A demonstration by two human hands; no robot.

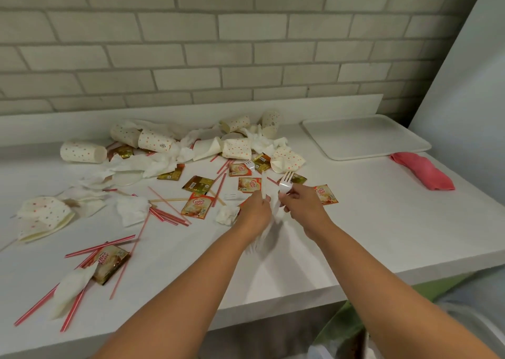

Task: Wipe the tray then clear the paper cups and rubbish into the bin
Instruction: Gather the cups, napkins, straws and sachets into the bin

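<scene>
A white plastic fork [286,183] was held in the grip of the right hand [302,204], fingers closed round its handle, tines pointing up and away toward the brick wall [191,44], its long axis running roughly from the person to the wall. A second white plastic utensil [264,186] was pinched in the closed grip of the left hand [255,208], standing nearly upright just left of the fork; which kind of utensil it was could not be told.

The white tray [366,137] lay flat on the counter [382,222], well beyond and to the right of the right grip, with nothing seen on it. A pink cloth [422,170] lay bunched just beside the tray's near edge.

Dotted paper cups [83,152] were scattered beyond and to the left of both grips, most of them tipped on their sides with open mouths pointing various ways; one cup [270,125] stood by the wall. What they held could not be seen. Crumpled napkins [153,164], creamer sachets [197,205] and red striped straws [99,246] were strewn about them, left of the left grip.
</scene>
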